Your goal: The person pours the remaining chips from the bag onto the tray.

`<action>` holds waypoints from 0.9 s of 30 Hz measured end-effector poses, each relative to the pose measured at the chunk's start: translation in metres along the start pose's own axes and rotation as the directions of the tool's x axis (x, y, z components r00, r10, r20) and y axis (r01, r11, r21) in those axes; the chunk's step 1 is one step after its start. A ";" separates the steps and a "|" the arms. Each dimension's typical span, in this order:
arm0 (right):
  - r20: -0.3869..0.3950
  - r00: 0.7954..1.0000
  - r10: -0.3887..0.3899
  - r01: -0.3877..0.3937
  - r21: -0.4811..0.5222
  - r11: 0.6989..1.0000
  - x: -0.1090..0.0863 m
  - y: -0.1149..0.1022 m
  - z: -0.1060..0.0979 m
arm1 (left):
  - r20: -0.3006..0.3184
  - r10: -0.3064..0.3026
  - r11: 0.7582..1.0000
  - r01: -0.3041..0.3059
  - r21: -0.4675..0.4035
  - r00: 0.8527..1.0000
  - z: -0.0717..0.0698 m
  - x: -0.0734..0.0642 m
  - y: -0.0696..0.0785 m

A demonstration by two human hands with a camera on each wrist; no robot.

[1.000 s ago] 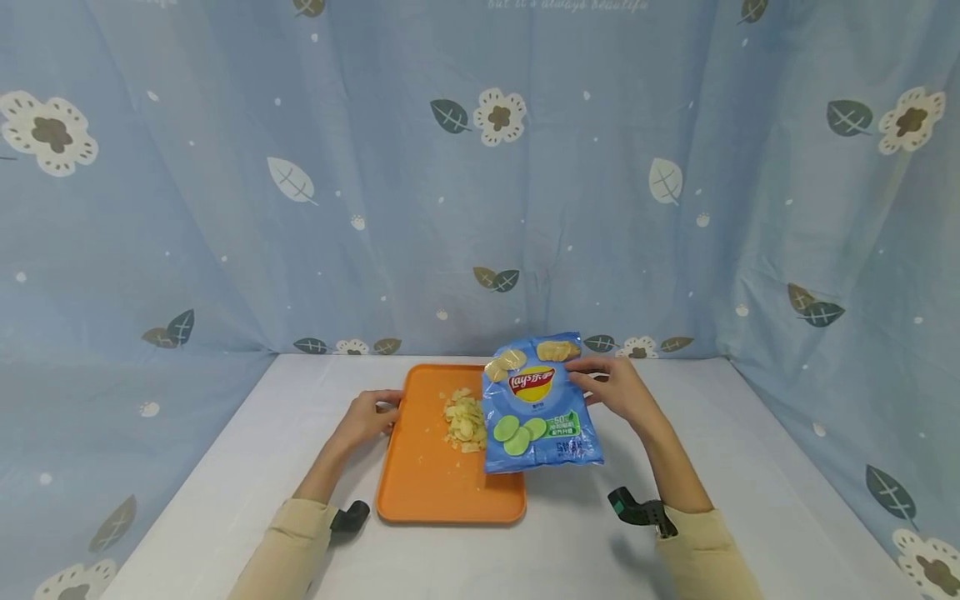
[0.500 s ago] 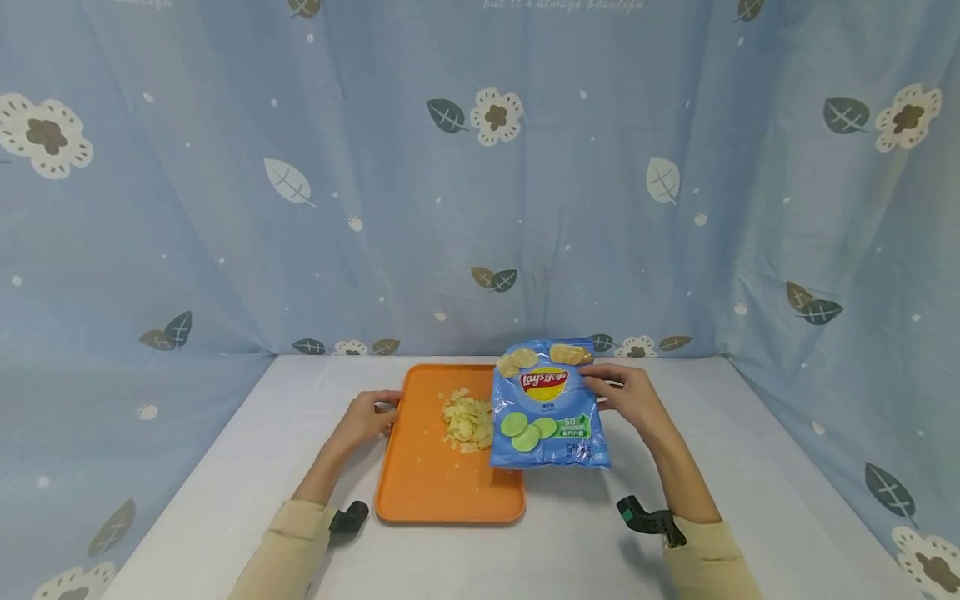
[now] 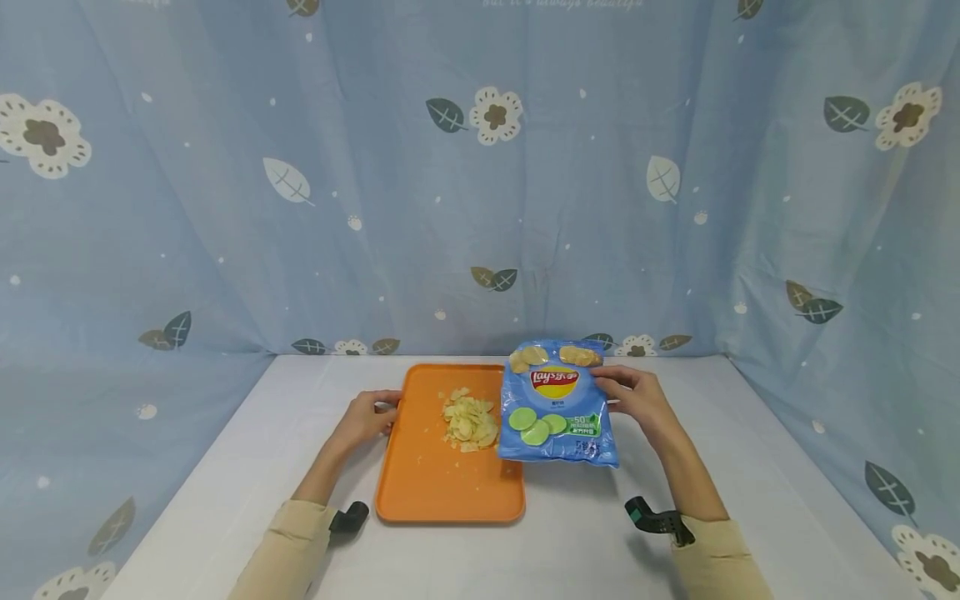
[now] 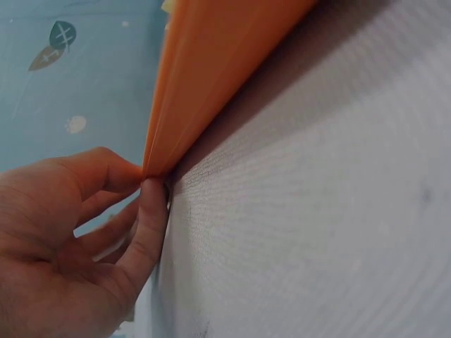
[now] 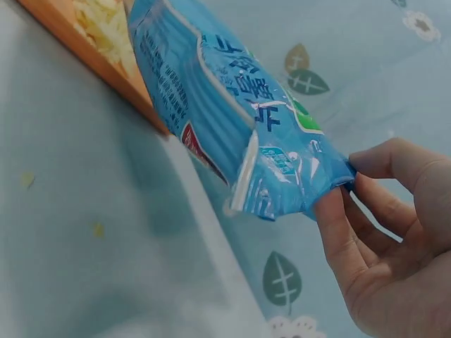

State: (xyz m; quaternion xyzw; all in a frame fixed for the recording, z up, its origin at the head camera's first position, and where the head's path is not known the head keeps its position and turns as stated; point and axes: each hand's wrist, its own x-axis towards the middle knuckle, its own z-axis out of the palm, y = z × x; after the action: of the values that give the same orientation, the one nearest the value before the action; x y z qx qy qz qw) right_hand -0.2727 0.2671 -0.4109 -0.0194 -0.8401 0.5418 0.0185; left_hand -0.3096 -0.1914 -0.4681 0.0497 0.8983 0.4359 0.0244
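A blue Lay's potato chip bag (image 3: 555, 433) is held up over the right side of an orange tray (image 3: 420, 492). My right hand (image 3: 637, 398) pinches the bag's right edge between thumb and fingers; the right wrist view has the bag (image 5: 232, 91) from the side and the right hand (image 5: 394, 232) at its corner. A heap of potato chips (image 3: 468, 419) lies on the tray, its right side close to the bag. At the tray's left rim is my left hand (image 3: 367, 418). In the left wrist view, the left hand (image 4: 84, 239) pinches that rim (image 4: 158, 134) between thumb and index finger.
The tray lies on a white table (image 3: 570, 550). A blue patterned curtain (image 3: 585, 242) hangs behind and at both sides. Small yellow crumbs (image 5: 97, 230) dot the table in the right wrist view. A black wrist camera (image 3: 660, 521) sticks out from the right wrist.
My right hand has carried the chip bag to the right, uncovering more of the chip heap and the tray. The left hand and tray have stayed in place.
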 end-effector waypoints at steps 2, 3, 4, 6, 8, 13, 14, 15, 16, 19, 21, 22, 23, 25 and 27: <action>0.004 1.000 0.015 -0.015 0.013 1.000 0.001 0.004 -0.001 | 0.000 -0.003 1.000 0.003 -0.002 1.000 0.000 0.000 -0.001; 0.008 1.000 0.021 -0.021 0.019 1.000 0.001 0.007 -0.001 | 0.000 -0.002 1.000 0.002 -0.002 1.000 0.000 0.000 -0.001; 0.009 1.000 0.030 -0.030 0.024 0.999 0.002 0.009 -0.002 | 0.000 -0.004 1.000 0.004 -0.002 1.000 0.000 0.000 -0.001; 0.009 0.999 0.047 -0.048 0.033 0.998 0.002 0.013 -0.003 | 0.000 -0.003 1.000 0.003 -0.001 1.000 0.000 0.000 -0.001; 0.004 0.998 0.064 -0.064 0.036 0.997 0.003 0.016 -0.005 | -0.001 -0.004 1.000 0.004 -0.004 1.000 0.000 0.000 -0.001; -0.002 0.995 0.100 -0.100 0.048 0.994 0.004 0.021 -0.011 | 0.002 0.001 1.000 -0.001 -0.005 1.000 0.000 0.000 -0.001; -0.001 0.995 0.102 -0.102 0.048 0.994 0.004 0.022 -0.012 | 0.002 0.003 1.000 -0.003 -0.006 1.000 0.000 0.000 0.000; 0.000 0.994 0.105 -0.105 0.046 0.993 0.004 0.023 -0.014 | 0.002 0.004 1.000 -0.004 -0.006 1.000 0.000 0.001 0.000; -0.002 0.994 0.111 -0.111 0.050 0.993 0.004 0.024 -0.015 | 0.002 0.006 1.000 -0.006 -0.007 1.000 -0.001 0.001 0.000; 0.001 0.994 0.110 -0.110 0.057 0.992 0.002 0.027 -0.018 | 0.000 0.001 1.000 -0.001 -0.010 1.000 -0.001 0.001 0.001; 0.001 0.993 0.114 -0.114 0.065 0.991 0.001 0.029 -0.018 | 0.002 0.002 1.000 -0.002 -0.007 1.000 -0.001 0.001 0.001; 0.002 0.993 0.118 -0.118 0.069 0.991 0.001 0.030 -0.019 | 0.002 0.001 1.000 -0.001 -0.006 1.000 -0.001 0.000 0.001; 0.002 0.992 0.125 -0.124 0.069 0.990 0.001 0.031 -0.019 | 0.002 0.001 1.000 -0.001 -0.006 1.000 -0.001 0.000 0.000; -0.001 0.990 0.141 -0.140 0.069 0.988 0.001 0.033 -0.019 | 0.000 0.003 1.000 -0.003 -0.006 1.000 -0.001 0.000 0.000; -0.005 0.988 0.157 -0.156 0.066 0.986 0.001 0.035 -0.019 | -0.001 0.004 1.000 -0.004 -0.007 1.000 0.000 0.000 -0.001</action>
State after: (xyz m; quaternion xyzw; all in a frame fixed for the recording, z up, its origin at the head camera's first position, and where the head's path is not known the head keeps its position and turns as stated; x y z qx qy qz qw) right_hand -0.2725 0.2984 -0.4350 -0.0875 -0.8177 0.5687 -0.0192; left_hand -0.3094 -0.1924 -0.4689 0.0512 0.8966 0.4393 0.0231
